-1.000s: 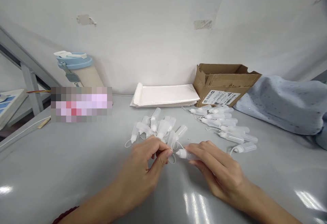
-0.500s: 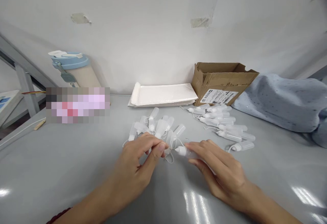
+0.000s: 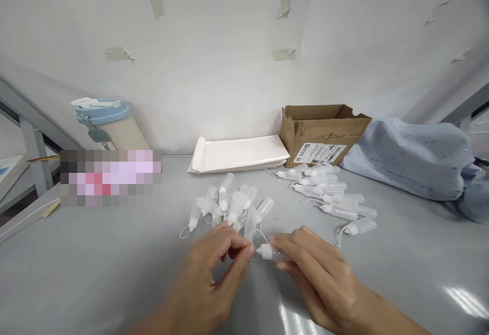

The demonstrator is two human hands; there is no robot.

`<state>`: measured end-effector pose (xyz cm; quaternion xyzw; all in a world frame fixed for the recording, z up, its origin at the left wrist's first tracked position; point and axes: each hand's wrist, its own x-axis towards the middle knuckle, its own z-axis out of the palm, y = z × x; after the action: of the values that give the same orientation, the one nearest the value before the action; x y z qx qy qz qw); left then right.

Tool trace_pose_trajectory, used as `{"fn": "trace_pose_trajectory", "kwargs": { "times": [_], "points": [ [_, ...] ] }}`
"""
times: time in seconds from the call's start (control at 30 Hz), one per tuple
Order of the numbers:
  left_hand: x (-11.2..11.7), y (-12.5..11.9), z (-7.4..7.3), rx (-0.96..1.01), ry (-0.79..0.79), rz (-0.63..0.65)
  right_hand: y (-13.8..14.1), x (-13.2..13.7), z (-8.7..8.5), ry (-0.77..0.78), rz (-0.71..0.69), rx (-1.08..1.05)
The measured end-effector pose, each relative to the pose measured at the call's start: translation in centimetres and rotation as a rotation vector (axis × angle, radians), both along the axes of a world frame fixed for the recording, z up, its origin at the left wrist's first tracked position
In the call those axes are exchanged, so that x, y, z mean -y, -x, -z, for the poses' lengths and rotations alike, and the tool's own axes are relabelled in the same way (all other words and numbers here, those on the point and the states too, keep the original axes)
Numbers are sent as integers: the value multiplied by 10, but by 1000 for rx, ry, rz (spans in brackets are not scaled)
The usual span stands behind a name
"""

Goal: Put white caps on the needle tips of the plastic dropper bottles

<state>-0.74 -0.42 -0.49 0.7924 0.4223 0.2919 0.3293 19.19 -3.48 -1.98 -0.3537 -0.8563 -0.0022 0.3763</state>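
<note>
My right hand (image 3: 319,271) grips a small translucent dropper bottle (image 3: 268,252) on its side, its white nozzle pointing left. Thumb and forefinger of my left hand (image 3: 219,268) are pinched together just left of the nozzle tip; what they hold is too small to make out. A thin white strap loop shows by the fingertips. Behind my hands lies a loose pile of similar bottles (image 3: 237,206), several with strap loops. Another group of bottles (image 3: 321,189) lies to the right, roughly lined up.
A stack of white padded envelopes (image 3: 244,154) lies against the wall beside an open cardboard box (image 3: 324,133). Light blue cloth (image 3: 412,159) is bunched at the right. A blue-lidded tumbler (image 3: 105,113) stands at the back left, behind a blurred-out pink item (image 3: 114,174).
The camera view has tilted up slightly, so everything sits lower in the picture. My left pinch stays close to the nozzle, and my right hand keeps its hold on the bottle.
</note>
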Motion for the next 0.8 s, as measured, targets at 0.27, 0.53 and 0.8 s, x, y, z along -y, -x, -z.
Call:
{"fn": "trace_pose_trajectory", "kwargs": {
  "times": [0.27, 0.53, 0.8],
  "points": [
    [1, -1, 3, 4, 1, 8, 4, 1, -4, -40, 51, 1],
    [-7, 0, -2, -110, 96, 70, 1, -5, 7, 21, -4, -11],
    [-26, 27, -30, -26, -189, -142, -26, -33, 8, 155, 124, 113]
  ]
}}
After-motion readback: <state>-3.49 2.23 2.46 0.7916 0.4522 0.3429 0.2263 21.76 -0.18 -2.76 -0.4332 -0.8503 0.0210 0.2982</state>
